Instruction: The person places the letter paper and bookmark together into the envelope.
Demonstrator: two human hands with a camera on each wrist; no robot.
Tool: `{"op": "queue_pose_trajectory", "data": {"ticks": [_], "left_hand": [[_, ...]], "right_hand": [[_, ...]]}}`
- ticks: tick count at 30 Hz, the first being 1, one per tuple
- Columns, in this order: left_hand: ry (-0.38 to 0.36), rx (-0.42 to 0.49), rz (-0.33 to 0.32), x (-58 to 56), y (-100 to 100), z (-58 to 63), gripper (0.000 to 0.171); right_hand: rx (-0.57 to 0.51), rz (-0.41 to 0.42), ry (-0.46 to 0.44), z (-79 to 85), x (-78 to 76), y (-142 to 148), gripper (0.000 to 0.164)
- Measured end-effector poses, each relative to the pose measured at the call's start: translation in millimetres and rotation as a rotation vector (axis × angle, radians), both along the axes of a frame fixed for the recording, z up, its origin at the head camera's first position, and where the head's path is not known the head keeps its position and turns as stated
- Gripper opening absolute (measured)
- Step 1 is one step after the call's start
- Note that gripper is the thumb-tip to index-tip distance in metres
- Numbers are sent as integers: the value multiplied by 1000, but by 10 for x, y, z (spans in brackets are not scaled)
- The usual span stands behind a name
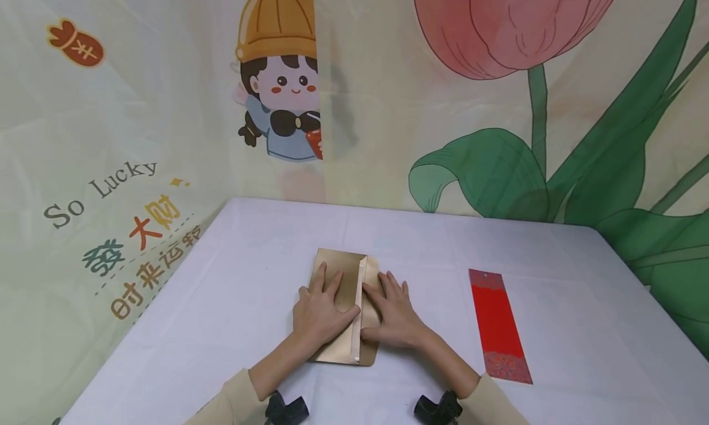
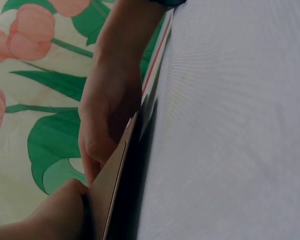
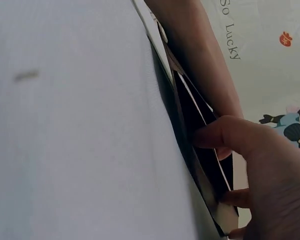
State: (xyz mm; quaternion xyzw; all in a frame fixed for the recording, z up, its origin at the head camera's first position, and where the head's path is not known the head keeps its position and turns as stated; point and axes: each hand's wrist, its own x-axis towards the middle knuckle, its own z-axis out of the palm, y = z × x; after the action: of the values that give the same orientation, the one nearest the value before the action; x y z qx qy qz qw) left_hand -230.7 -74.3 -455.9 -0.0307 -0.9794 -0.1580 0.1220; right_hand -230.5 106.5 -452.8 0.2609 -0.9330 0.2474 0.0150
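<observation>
Cardstock, gold and folded, lies on the white-covered surface beneath both hands, a narrow pale raised strip running along its length. From my remote station I log the left hand as released: fingers straight and spread over the left panel, thumb reaching to the strip. I log the right hand as released too: fingers extended across the right panel, thumb beside the strip's lower part. My right wrist feed shows dark gaps between the layers, the thumb at one of them. Well apart on the right, I note a red paper strip, flat, slightly slanted, patterned at both ends. Printed backdrop stands behind.
</observation>
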Motion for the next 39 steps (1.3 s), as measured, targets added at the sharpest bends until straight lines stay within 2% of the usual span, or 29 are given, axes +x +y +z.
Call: {"op": "queue_pose_trajectory", "data": {"ticks": [6, 15, 22, 35, 39], "left_hand": [[-19, 17, 6, -19, 20, -4, 78], [-15, -3, 5, -17, 29, 10, 79], [-3, -18, 3, -31, 35, 11, 79], [-17, -22, 19, -69, 48, 2, 79], [-11, -17, 13, -86, 62, -1, 82]], "right_hand": [[-34, 2, -15, 25, -10, 23, 84], [42, -10, 34, 28, 24, -29, 85], [52, -29, 66, -13, 14, -81, 86], [59, -20, 59, -24, -37, -82, 85], [5, 11, 26, 3, -83, 12, 85]]}}
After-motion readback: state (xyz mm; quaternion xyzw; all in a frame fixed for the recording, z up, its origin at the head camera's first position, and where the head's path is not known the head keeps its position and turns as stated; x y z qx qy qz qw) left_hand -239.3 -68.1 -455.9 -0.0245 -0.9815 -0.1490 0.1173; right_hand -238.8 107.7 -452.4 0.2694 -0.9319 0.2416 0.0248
